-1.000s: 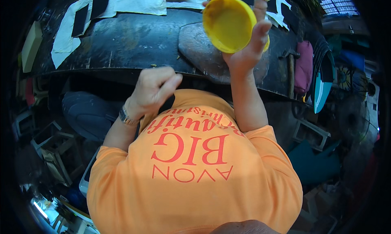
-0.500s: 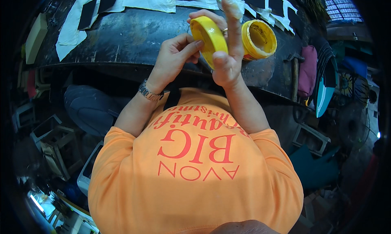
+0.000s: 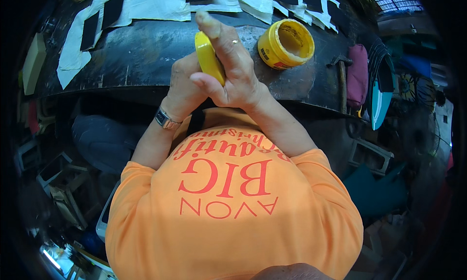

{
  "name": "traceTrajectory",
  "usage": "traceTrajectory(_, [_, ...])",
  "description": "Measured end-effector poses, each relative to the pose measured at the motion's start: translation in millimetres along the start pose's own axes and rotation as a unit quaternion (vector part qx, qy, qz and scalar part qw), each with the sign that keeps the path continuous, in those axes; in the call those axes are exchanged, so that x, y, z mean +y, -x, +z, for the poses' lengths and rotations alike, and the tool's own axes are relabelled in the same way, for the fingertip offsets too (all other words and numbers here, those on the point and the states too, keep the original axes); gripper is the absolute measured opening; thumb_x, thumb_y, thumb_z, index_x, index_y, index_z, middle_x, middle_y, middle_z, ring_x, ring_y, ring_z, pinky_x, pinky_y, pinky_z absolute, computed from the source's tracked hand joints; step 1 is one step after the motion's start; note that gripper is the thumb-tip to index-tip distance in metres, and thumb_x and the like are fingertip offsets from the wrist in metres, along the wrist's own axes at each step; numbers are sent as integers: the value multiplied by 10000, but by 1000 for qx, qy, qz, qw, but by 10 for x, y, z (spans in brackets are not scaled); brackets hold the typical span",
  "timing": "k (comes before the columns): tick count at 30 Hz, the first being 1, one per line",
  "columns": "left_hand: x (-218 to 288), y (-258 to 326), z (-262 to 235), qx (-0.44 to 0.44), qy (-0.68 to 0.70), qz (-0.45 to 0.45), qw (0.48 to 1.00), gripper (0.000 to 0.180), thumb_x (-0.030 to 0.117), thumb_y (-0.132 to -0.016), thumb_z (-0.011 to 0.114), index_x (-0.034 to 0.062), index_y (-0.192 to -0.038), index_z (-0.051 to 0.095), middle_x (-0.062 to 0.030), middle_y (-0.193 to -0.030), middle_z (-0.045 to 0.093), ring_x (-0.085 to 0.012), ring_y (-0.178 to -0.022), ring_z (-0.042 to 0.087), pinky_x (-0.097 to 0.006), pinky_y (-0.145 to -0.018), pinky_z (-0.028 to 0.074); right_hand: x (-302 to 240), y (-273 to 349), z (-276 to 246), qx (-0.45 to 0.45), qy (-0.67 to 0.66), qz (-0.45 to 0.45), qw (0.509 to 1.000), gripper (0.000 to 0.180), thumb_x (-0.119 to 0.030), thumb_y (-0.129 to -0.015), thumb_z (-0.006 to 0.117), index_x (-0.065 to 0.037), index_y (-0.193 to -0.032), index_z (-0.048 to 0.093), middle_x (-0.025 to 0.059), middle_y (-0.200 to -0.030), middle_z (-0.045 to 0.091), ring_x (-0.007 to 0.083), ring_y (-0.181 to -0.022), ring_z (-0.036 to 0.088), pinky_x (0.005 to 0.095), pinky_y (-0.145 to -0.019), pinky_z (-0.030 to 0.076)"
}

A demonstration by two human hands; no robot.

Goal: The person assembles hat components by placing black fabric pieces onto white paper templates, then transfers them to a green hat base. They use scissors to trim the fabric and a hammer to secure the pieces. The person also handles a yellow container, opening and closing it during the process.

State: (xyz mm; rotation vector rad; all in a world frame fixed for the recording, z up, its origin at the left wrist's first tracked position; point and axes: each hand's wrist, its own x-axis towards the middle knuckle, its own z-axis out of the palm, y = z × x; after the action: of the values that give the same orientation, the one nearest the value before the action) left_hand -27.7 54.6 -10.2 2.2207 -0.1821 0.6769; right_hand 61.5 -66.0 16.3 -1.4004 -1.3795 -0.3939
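Above the near edge of the dark worktable (image 3: 141, 48), both my hands are at a round yellow lid (image 3: 210, 59), turned nearly edge-on. My left hand (image 3: 186, 83), with a watch on its wrist, is closed at the lid's left side, its fingertips hidden. My right hand (image 3: 237, 73) grips the lid from the right, its thumb stretched along the lower part. Its index finger points up and away, with a pale paste on the tip. To the right, an uncapped yellow jar (image 3: 277, 48) stands on the table, with pale residue round its mouth and inside.
White sheets (image 3: 160, 6) bearing several black rectangular pieces (image 3: 114, 10) lie along the table's far side. A hammer (image 3: 343, 80) and a maroon pouch (image 3: 357, 75) are at the right end. Stools (image 3: 370, 156) stand below the table.
My hands and the lid have moved left, away from the jar. The lid has turned from showing its inner face to nearly edge-on, and my hands are closer together.
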Motion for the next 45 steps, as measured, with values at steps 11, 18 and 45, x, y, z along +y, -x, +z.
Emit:
traceTrajectory(11, [313,-2,-174,-154,60,2,986,267,138,-922,668,42,-713,533,-162,-689,529,-348,-619,557,-428,-569,440,25,-240,-1527,114,44,177,977,554,-437,-1074,410,-69,-1485,455,154,-1351,576,233,-1121,641,327,-916,525])
traceTrajectory(18, [75,-44,-106,-224,52,-40,972,395,129,-885,734,76,-1263,631,-136,-1128,656,-309,-973,674,-384,-824,543,500,-253,-1829,-88,49,382,919,625,-239,-1043,527,-15,-1585,312,107,-1350,597,125,-1186,550,252,-1002,427])
traceTrajectory(45, [-22,-738,1154,-55,104,-15,993,944,381,-705,895,72,-1444,395,-188,-1354,492,-359,-1257,540,-447,-1058,472,289,-27,-1217,-290,433,102,847,592,-488,-958,612,-126,-1422,550,227,-1410,532,388,-1297,494,503,-1074,384])
